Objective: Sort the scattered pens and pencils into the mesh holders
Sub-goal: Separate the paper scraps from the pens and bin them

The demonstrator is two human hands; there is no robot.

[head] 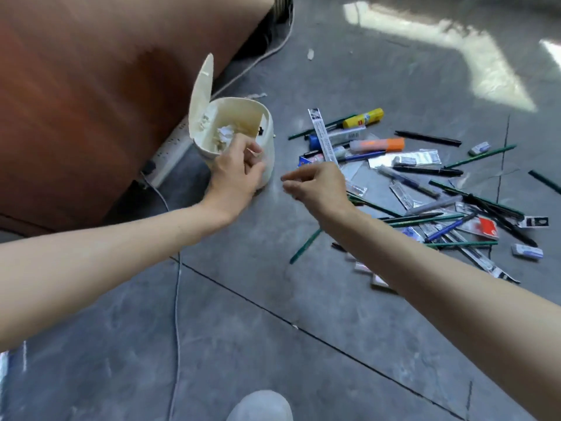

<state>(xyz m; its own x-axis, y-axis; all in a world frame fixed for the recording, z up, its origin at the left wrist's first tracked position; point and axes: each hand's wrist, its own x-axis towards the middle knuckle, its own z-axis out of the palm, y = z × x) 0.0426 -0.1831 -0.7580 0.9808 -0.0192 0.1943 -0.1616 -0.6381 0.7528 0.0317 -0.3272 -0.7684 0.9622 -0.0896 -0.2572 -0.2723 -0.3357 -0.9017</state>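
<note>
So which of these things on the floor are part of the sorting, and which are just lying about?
Job: green pencils, black pen, blue pen, orange highlighter.
Not the job: yellow glue stick, erasers, power strip, cream bin, clear packet held in right hand, paper scrap pinched in left hand.

Soft daylight, floor (pixel 303 299) glare, blurred edges

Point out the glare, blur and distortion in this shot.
Head view: sunlight blows out the floor at the top right, and detail is lost there; the brown cabinet on the left is smeared soft; the wide lens bows the floor's straight seams; the pens in the pile are fairly sharp.
</note>
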